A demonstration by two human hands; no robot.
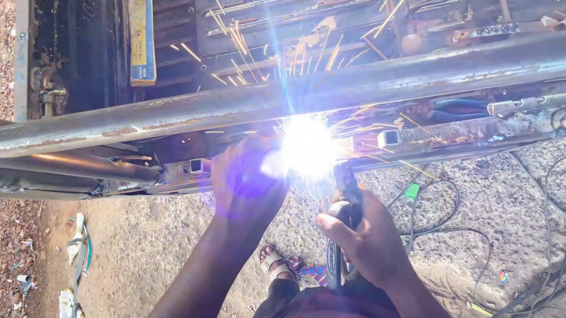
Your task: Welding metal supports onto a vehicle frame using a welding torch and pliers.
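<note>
Right hand [368, 239] gripping electrode holder [346, 201], pointing up at arc [305, 147] on square tube [441, 134], which runs left-right. Left hand [248, 181] just left of arc, nearer; grip hidden by glare.

I can't see the weld spot [307, 147], the white glare hides it, plus the rod tip and part of my left hand [248, 181]. Left fingers are lost in the light, so can't tell what they touch. Big pipe [278, 96] is cut off both sides. My arms run off the bottom edge. Cables [543, 273] go off right, too thin to count.
</note>
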